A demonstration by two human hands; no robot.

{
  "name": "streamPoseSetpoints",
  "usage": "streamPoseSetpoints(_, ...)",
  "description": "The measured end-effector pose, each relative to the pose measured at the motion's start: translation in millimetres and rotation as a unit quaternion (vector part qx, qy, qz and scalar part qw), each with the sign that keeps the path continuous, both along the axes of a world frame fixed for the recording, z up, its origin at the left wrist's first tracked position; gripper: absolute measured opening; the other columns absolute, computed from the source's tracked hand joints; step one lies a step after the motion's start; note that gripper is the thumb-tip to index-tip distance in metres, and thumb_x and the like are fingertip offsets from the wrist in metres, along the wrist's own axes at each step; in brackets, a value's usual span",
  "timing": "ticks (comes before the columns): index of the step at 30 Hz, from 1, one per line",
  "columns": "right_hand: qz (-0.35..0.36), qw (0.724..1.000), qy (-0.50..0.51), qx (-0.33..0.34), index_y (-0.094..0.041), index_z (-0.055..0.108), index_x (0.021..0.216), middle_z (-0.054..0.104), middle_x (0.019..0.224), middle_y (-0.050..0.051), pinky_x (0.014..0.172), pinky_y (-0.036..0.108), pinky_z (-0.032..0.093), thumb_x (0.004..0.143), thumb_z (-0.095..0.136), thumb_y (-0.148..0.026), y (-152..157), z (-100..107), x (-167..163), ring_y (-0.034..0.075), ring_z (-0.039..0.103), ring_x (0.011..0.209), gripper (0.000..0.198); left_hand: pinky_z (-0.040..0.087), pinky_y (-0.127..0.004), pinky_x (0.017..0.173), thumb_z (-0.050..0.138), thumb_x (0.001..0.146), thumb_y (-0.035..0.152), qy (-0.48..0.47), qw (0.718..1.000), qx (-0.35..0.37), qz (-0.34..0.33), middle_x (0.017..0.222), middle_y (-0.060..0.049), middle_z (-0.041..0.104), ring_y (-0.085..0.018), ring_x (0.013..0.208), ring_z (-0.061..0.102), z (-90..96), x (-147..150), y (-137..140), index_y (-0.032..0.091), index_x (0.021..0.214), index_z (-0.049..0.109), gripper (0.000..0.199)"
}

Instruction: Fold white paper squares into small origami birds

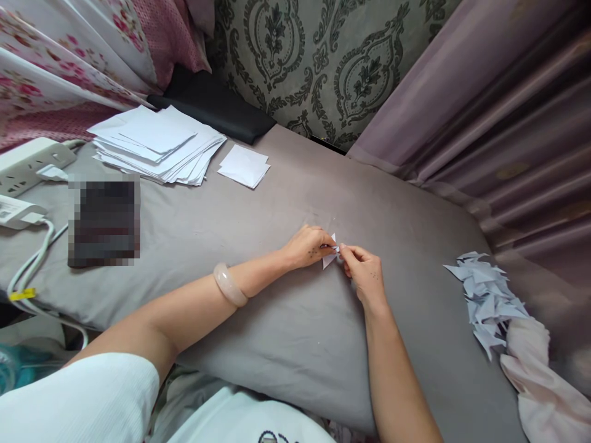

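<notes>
While the left hand, drawn to a tight pinch, holds a small folded paper over the grey cloth, the right hand nips its right edge, fingers almost together! Too hard a tug between them could tear it; an uneven pinch could skew a crease. Off right, a loose heap of folded pieces could scatter if knocked. Farther back: square papers, then a stack of sheets.

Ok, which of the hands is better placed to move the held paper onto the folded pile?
Probably the right hand: it pinches the paper on the side nearer the folded pile. The left hand holds it from the opposite side, farther from that pile.
</notes>
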State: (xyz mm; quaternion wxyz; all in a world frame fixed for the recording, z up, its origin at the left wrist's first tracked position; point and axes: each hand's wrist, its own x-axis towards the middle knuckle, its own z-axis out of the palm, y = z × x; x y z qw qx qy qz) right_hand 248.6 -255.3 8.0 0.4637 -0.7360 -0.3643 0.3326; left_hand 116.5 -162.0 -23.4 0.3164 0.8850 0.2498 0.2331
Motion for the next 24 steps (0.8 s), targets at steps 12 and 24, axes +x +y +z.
streamPoseSetpoints(12,-0.032,0.989,0.140,-0.038,-0.015,0.063,0.067,0.046,0.053,-0.005,0.036,0.018,0.017,0.056,0.076,-0.038,3.3,6.1,-2.3,0.004,0.033,0.043,0.029,0.040,-0.023,0.070,0.060,0.088,0.025,-0.028,0.999,0.008,-0.018,0.078,-0.005,0.073,-0.015,0.073,0.062,-2.0,2.1,2.3,0.018,0.088,0.075,0.017)
streamPoseSetpoints(24,-0.006,0.994,0.094,-0.056,-0.015,0.066,0.069,0.038,0.051,-0.007,0.039,0.021,0.015,0.062,0.073,-0.040,2.7,7.6,-1.2,0.004,0.026,0.045,0.027,0.041,-0.023,0.069,0.057,0.088,0.024,-0.024,0.999,0.013,-0.018,0.077,-0.004,0.073,-0.015,0.073,0.063,-2.3,0.8,2.1,0.018,0.089,0.075,0.019)
